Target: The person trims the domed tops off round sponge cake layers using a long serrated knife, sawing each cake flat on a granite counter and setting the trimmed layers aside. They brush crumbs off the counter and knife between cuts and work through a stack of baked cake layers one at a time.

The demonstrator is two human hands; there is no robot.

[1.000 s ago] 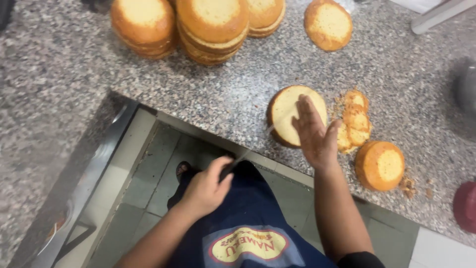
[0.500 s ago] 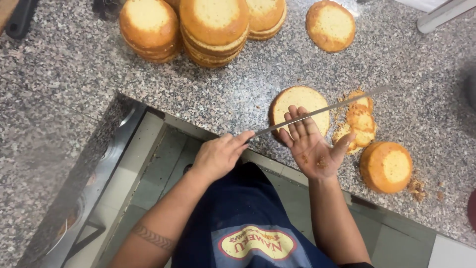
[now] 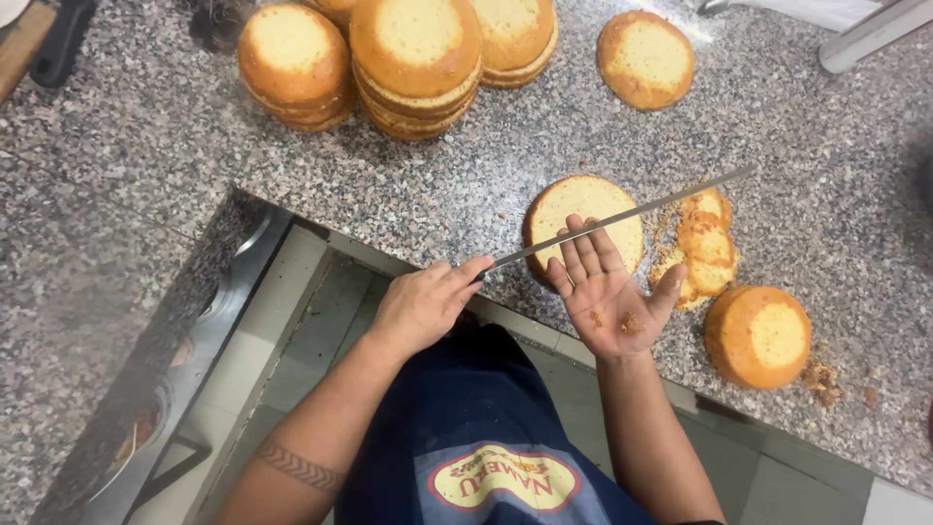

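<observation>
My left hand (image 3: pixel 424 305) grips the handle of a long thin knife (image 3: pixel 632 212), whose blade slants up to the right over a round sponge cake layer (image 3: pixel 583 206) on the granite counter (image 3: pixel 155 126). My right hand (image 3: pixel 607 292) is palm up with fingers spread, fingertips touching the blade, crumbs on the palm. It holds nothing. Cut cake scraps (image 3: pixel 706 249) lie just right of the layer, and a small round cake (image 3: pixel 758 335) sits further right near the counter edge.
Stacks of round sponge cakes (image 3: pixel 416 58) stand at the back of the counter, with another stack (image 3: pixel 294 64) to their left and a single layer (image 3: pixel 645 58) to the right. A counter corner and floor tiles (image 3: pixel 292 321) lie below left. Crumbs (image 3: pixel 826 379) dot the right side.
My left hand brought the knife up from below the counter edge over the cake. My right hand lifted off the layer and turned palm up against the blade.
</observation>
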